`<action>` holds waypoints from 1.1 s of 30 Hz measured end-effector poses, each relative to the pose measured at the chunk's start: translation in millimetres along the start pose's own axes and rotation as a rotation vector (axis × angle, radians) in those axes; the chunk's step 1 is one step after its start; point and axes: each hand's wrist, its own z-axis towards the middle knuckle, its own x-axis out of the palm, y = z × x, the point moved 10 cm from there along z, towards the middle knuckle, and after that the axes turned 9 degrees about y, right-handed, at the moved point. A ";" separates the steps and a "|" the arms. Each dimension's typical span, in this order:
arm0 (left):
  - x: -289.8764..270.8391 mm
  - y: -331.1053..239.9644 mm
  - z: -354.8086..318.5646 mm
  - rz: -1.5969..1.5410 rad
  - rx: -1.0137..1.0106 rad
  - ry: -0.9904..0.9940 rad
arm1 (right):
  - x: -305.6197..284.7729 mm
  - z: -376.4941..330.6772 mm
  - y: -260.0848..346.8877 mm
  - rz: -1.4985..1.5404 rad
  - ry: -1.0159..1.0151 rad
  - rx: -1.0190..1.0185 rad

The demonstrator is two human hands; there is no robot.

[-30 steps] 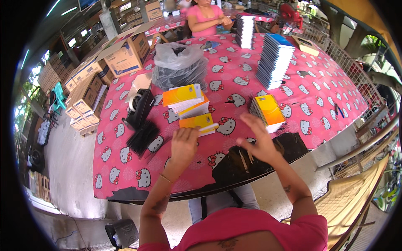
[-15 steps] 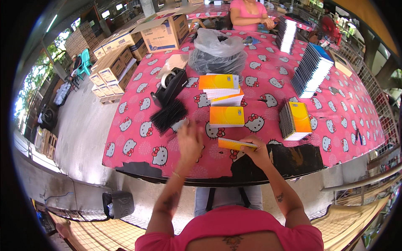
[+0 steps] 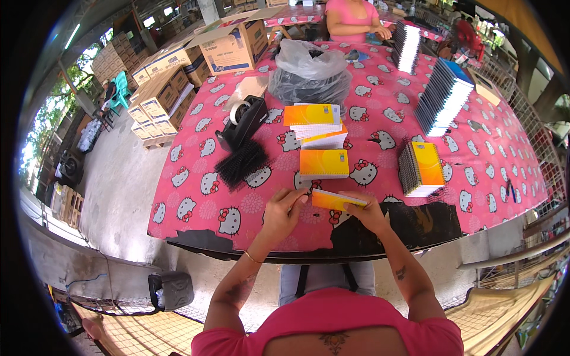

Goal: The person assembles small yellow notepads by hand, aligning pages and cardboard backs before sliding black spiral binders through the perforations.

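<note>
My right hand (image 3: 367,215) grips a small yellow-orange notepad (image 3: 332,200) by its right end, a little above the table's near edge. At the pad's left end, my left hand (image 3: 286,210) is closed in a pinch. A thin dark bit shows at its fingertips, seemingly a black binding coil, mostly hidden by the fingers. Beyond that hand lies a heap of black binding coils (image 3: 242,165). A yellow notepad stack (image 3: 323,163) sits just past the held pad, with more loose pads (image 3: 312,115) behind it. To the right stands a block of coil-bound yellow notepads (image 3: 426,165).
A black tape dispenser (image 3: 244,121) and a grey plastic bag (image 3: 310,74) stand farther back. Tall stacks of bound notebooks (image 3: 442,98) rise at right. A cardboard box (image 3: 231,47) is at the far left corner; a person in pink (image 3: 353,21) is across the table (image 3: 196,196).
My left hand has moved from beside the coil heap to the left end of the held notepad, its fingers now pinched. My right hand has tilted the pad slightly, showing more of its cover.
</note>
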 end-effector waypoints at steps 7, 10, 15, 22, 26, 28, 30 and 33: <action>1.6 4.1 4.0 -0.081 0.011 -0.045 | 3.5 0.8 1.5 -0.013 0.045 -0.018; 5.5 10.7 6.2 -0.143 -0.063 0.002 | 4.1 -0.2 -4.7 -0.001 0.078 0.000; 5.7 -9.8 19.0 -0.120 0.099 0.075 | 6.1 -0.8 -1.7 0.038 0.125 -0.067; 14.3 -17.3 23.8 -0.034 0.230 0.261 | 11.3 -5.1 9.5 -0.036 0.128 -0.060; 11.1 -31.8 29.2 0.071 0.252 0.285 | 13.2 -7.4 24.0 -0.094 0.122 -0.062; 24.3 -15.5 25.4 0.032 0.161 0.414 | 17.8 -9.7 24.2 -0.084 0.117 -0.078; 17.5 -31.4 28.7 0.220 0.138 0.341 | 22.0 -12.5 30.9 -0.100 0.065 -0.070; 21.7 -50.6 15.5 0.531 0.138 0.148 | 30.2 -17.7 49.0 -0.032 -0.047 -0.032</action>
